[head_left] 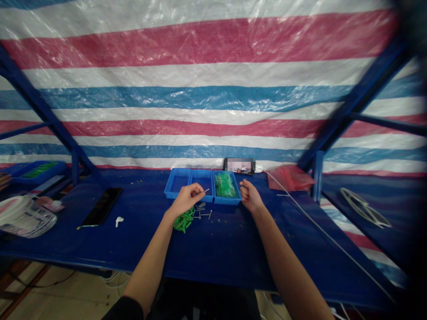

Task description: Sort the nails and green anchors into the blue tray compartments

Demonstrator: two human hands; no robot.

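Note:
Between the thumb and fingertips of my left hand (187, 198) is a thin metal screw (207, 190), held over the front of the middle blue bin (202, 173). Below that hand, green plastic wall plugs (182, 223) lie in a heap on the blue table, with several loose screws (205, 215) beside them. My right hand (251, 196) is closed, its fingers curled, just right of the bin of bagged green pieces (226, 185). Whatever its fingers may hold is hidden. The left blue bin (180, 182) shows a bare bottom.
A propped phone (239, 166) stands behind the bins, near a red plastic bag (290, 178) and a white cable (313, 221). Leftward lie a white earbud (118, 220), a dark phone (102, 206) and a white tub (28, 216). Blue metal posts (316, 175) flank the table.

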